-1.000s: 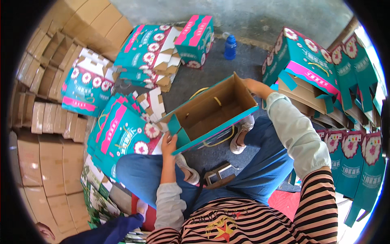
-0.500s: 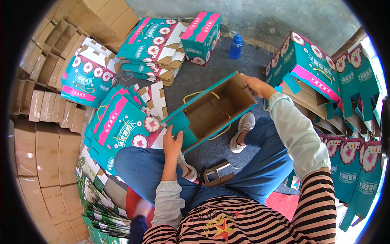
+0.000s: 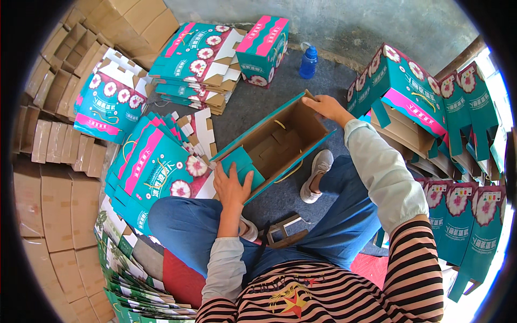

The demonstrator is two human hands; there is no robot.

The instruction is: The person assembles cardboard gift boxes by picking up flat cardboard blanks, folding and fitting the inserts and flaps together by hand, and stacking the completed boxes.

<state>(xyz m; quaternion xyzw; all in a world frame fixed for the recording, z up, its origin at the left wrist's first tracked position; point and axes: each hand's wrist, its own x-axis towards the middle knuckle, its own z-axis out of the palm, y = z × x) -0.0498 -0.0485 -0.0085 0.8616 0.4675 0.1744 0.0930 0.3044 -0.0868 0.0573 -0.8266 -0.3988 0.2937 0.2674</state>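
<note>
The teal flap (image 3: 242,160) now leans farther into the open carton (image 3: 293,141) mid-frame, so that end looks nearly folded; the left grip (image 3: 230,188) spreads its fingers loosely on the flap, and the right grip (image 3: 327,107) holds the carton's upper-right end

The open carton (image 3: 266,148) is teal outside and plain brown within, its end flap (image 3: 241,160) teal, its cord handle (image 3: 290,172) yellow; the flat-folded cartons (image 3: 156,169) are teal with a wavy-edged pink band and white, maroon-centred rosettes. The bottle (image 3: 308,63) is blue; the stacked cardboard boxes (image 3: 56,207) are brown; the shirt (image 3: 344,293) is black-and-peach striped, with a red-and-yellow star (image 3: 294,304); the jeans (image 3: 347,207) are blue, the sleeve covers (image 3: 382,167) pale grey.
</note>
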